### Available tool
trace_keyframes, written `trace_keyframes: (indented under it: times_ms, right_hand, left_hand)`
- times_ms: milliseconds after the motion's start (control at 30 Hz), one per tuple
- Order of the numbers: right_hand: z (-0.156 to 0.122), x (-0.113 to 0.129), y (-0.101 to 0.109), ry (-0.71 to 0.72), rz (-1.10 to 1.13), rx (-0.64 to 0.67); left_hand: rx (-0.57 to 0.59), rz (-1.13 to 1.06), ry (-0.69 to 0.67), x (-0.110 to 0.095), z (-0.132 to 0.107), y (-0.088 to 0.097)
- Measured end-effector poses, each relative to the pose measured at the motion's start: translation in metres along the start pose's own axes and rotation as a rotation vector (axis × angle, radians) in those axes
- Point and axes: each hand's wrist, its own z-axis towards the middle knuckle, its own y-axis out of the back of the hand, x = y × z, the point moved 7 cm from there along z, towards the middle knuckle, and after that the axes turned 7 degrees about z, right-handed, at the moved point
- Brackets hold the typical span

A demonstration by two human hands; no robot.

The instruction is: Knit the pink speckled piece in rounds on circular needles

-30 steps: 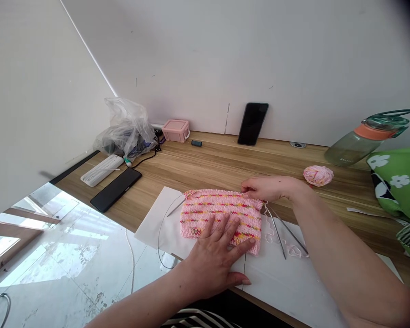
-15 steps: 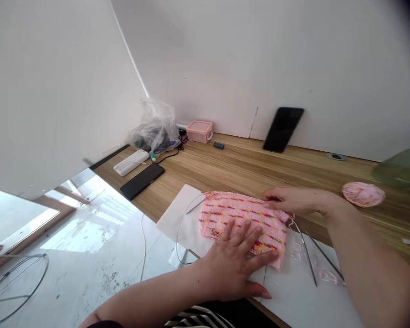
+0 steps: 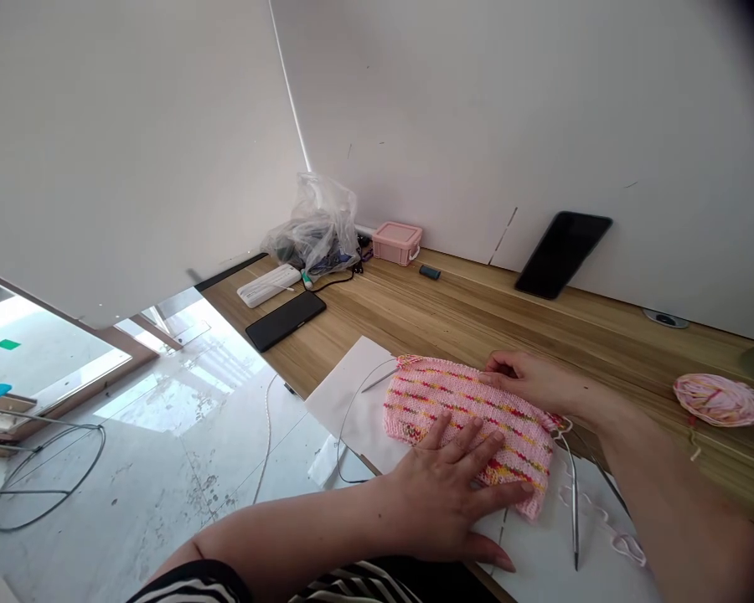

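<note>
A pink knitted piece (image 3: 465, 410) with red and yellow flecks lies flat on a white sheet (image 3: 345, 394) on the wooden desk (image 3: 465, 310). My left hand (image 3: 452, 494) rests palm down on its near edge, fingers spread. My right hand (image 3: 528, 378) sits on its far right edge with the fingers curled against the fabric. Metal knitting needles (image 3: 575, 511) and a thin cable (image 3: 352, 410) stick out from the piece, with loose pink yarn beside them. A pink yarn ball (image 3: 720, 399) lies to the right.
A black phone (image 3: 562, 254) leans on the back wall. A second phone (image 3: 286, 320), a white power strip (image 3: 268, 286), a plastic bag (image 3: 317, 226), a pink box (image 3: 397, 242) and a small dark cap (image 3: 430, 271) sit at the desk's left end. The floor lies left of the desk.
The view has swung left, so the desk things shifted right and the bottle left the frame. Both hands stay on the knitted piece in much the same pose.
</note>
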Motion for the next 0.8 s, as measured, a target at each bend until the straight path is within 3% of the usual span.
trace_keyframes:
  times_ms: [167,267,333,500,567,667,733,800]
  right_hand:
    - [-0.017,0.032,0.006,0.057,-0.094,-0.155]
    - [-0.033,0.069,-0.015,0.286,-0.002,0.027]
    - [-0.040,0.081,-0.030,0.376,0.025,0.154]
    - [-0.039,0.083,-0.038,0.457,0.011,0.146]
    - [-0.040,0.085,-0.038,0.485,-0.030,0.146]
    - [-0.043,0.087,-0.038,0.454,-0.108,0.131]
    - [-0.046,0.089,-0.038,0.449,-0.144,0.101]
    - [-0.047,0.089,-0.041,0.437,-0.179,0.071]
  left_hand:
    - [-0.022,-0.008,0.002,0.000,0.000,0.000]
    - [-0.071,-0.014,-0.004,0.002,0.002,-0.002]
    - [-0.115,-0.026,-0.026,0.002,0.003,-0.001]
    - [-0.180,-0.190,-0.113,0.014,-0.006,0.030]
    - [-0.232,-0.239,-0.016,0.038,-0.012,0.049]
    - [-0.306,-0.117,0.302,0.092,-0.022,0.069]
    - [-0.246,-0.014,0.429,0.121,-0.022,0.069]
    - [-0.157,0.029,0.471,0.139,-0.018,0.063]
